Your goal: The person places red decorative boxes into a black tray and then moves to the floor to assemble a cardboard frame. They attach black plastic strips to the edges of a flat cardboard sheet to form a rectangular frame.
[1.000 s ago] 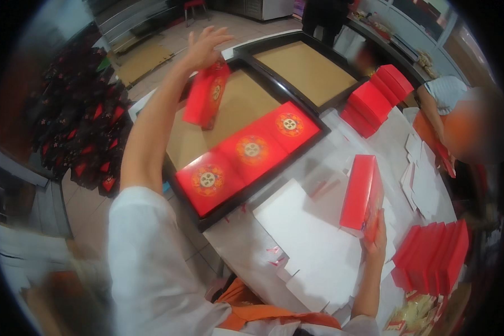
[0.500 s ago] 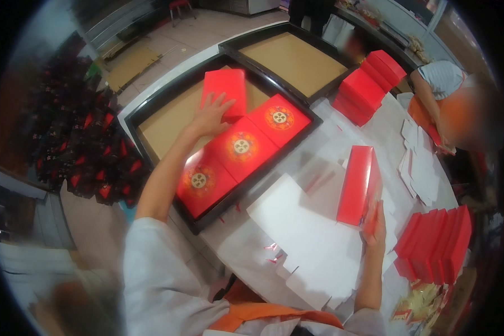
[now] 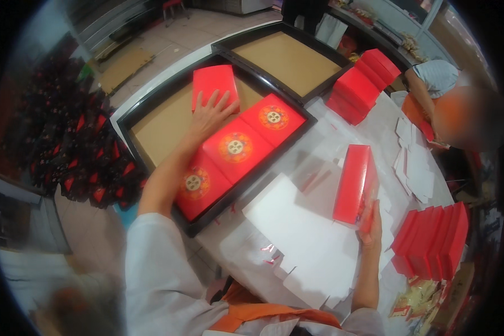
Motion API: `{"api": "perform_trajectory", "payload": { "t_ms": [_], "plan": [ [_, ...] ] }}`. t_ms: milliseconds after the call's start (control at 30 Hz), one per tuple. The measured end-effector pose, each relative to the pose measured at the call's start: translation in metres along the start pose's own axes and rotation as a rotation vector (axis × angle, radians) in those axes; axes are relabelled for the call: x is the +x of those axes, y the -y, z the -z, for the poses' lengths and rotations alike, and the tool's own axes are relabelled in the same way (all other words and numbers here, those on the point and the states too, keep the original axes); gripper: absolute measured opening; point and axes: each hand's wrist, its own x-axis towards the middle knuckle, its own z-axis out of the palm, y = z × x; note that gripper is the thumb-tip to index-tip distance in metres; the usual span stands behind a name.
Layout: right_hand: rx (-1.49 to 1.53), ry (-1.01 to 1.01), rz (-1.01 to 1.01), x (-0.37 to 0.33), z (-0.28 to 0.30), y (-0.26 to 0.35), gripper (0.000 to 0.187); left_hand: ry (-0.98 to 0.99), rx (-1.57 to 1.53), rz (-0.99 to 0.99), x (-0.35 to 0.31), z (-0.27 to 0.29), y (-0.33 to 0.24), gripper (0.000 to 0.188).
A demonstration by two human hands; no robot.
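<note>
Head view: left hand [image 3: 211,115] at upper centre, fingers spread apart, laid on the near edge of a plain-faced, glossy red cardboard box [image 3: 214,81]; can't tell if that box is fully seated in the black-rimmed rectangular tray with brown board bottom [image 3: 159,123]. Right hand [image 3: 371,228] at right of centre, fingers clamped on the lower end of a long, slim red carton [image 3: 349,182], partly hidden behind it; carton is tilted, narrow glossy side up. Markings: row of three square-faced red boxes [image 3: 235,147] along the tray's near side, touching edge to edge, each with a round orange floral medallion and pale centre; any lettering too small to read. Second black-rimmed tray, bare brown bottom [image 3: 291,61], sits just beyond, top centre. Flat white die-cut card blanks [image 3: 313,246] with notched edges lie on the grey table [image 3: 218,242], lower centre. Red carton row [image 3: 431,241], upright and packed close, at lower right; pale shiny packets [image 3: 414,299] below it. Another stack of red boxes [image 3: 353,92], upper right, near a co-worker's bare arm [image 3: 423,92]. Left edge: heap of dark, red-patched pieces [image 3: 78,151], material unclear.
</note>
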Motion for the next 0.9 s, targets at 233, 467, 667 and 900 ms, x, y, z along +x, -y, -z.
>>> {"api": "perform_trajectory", "payload": {
  "t_ms": [233, 467, 667, 900],
  "plan": [
    [0.007, -0.011, -0.001, 0.003, 0.009, 0.001, 0.036, -0.140, -0.256, 0.339, -0.006, 0.008, 0.024, 0.062],
    [0.010, 0.057, -0.003, 0.006, 0.017, 0.001, 0.040, -0.488, -1.297, 1.343, 0.003, 0.040, 0.040, 0.066],
    [0.045, 0.094, -0.001, -0.001, 0.014, 0.004, 0.040, -0.102, -1.806, 1.381, 0.000, 0.011, -0.007, 0.050],
    [0.007, 0.107, 0.006, 0.002, 0.003, -0.005, 0.039, 0.205, -0.894, 1.118, -0.040, -0.051, 0.017, 0.040]
  ]
}}
